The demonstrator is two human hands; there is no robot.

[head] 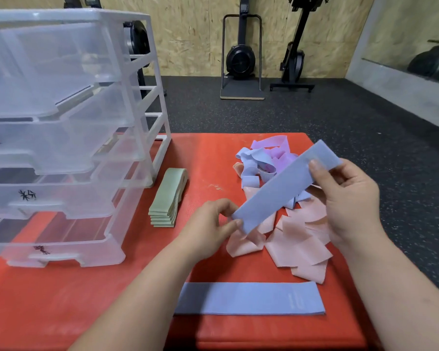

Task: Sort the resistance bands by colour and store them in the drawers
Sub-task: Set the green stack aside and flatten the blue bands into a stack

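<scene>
- The dark rubber floor (314,117) fills the room up to a chipboard wall, where black exercise machines (241,57) stand upright.
- A red mat (74,305) forms the work surface in front of the person.
- A clear plastic drawer unit (69,102) stands on the mat's left side. Its drawers are stacked one above another, and the two lowest fronts carry black handwritten marks.
- A loose heap of bands lies on the right half of the mat. The pink bands (299,249) are nearest the person, with tangled blue bands (249,171) and purple bands (276,145) at the far end.
- A flat blue band (249,298) lies crosswise near the mat's front edge, apart from the heap.
- The held blue band (281,188) is stretched flat in the air above the heap. It slants from lower left to upper right between the two hands.
- A neat stack of green bands (167,198) lies just beside the drawer unit's right side, set lengthwise.
- The right hand (347,198) grips the band's upper end, with the thumb on its top face and the curled fingers behind it.
- The left hand (211,229) pinches the band's lower end between thumb and fingertips.
</scene>
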